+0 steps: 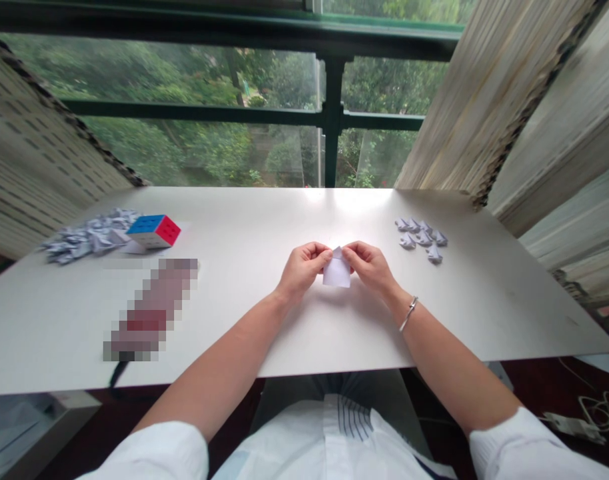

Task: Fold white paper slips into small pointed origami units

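The left hand (301, 268) and right hand (372, 267) pinch a small white folded paper (337, 273) between them, its squarish end protruding below their grip.

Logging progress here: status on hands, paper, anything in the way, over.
Left hand and right hand: both pinching the paper. Paper: pointed top, straight lower edge. Nothing seen blocking the hands; folded pieces off right.

left hand (303, 267) is pinching with thumb (322, 259) against curled fingers (312, 247), right hand (370, 266) is mirroring it close by, left forearm (229, 360) and right forearm (452, 363) are slanting inward
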Demonstrator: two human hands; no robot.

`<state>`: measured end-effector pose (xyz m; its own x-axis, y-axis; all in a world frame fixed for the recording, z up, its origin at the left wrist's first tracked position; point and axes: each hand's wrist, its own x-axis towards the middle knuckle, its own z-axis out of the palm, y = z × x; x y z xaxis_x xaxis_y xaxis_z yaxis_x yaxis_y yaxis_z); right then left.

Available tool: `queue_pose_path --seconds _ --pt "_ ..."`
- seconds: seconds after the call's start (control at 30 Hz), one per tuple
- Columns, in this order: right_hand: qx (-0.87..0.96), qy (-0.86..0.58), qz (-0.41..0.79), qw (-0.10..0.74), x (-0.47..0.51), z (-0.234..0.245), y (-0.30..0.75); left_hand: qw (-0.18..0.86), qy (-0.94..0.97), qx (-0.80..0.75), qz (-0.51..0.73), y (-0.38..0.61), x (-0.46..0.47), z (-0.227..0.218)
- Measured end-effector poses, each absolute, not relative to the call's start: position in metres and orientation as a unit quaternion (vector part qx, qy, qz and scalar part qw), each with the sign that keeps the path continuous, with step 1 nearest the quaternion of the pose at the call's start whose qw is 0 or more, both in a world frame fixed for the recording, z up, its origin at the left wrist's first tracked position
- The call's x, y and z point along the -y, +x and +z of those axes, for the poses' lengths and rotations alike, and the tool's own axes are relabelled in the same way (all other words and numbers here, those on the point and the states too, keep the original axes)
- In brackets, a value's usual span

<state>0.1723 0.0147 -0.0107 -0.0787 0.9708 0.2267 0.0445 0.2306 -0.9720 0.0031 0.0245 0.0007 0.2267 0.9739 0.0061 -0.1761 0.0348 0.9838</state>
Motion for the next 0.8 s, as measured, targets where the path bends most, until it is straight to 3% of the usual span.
queue_pose_path --seconds 0.17,0.8 --pt "0.571 -0.445 0.467 0.507 -0.016 -0.011 0.175 0.585 0.514 -0.403 0.480 0.004 -0.025 -0.001" --pt "0.648 -0.520 0.379 0.408 -0.009 -0.005 0.169 0.563 0.553 -0.414 0.454 0.004 -0.027 -0.003"
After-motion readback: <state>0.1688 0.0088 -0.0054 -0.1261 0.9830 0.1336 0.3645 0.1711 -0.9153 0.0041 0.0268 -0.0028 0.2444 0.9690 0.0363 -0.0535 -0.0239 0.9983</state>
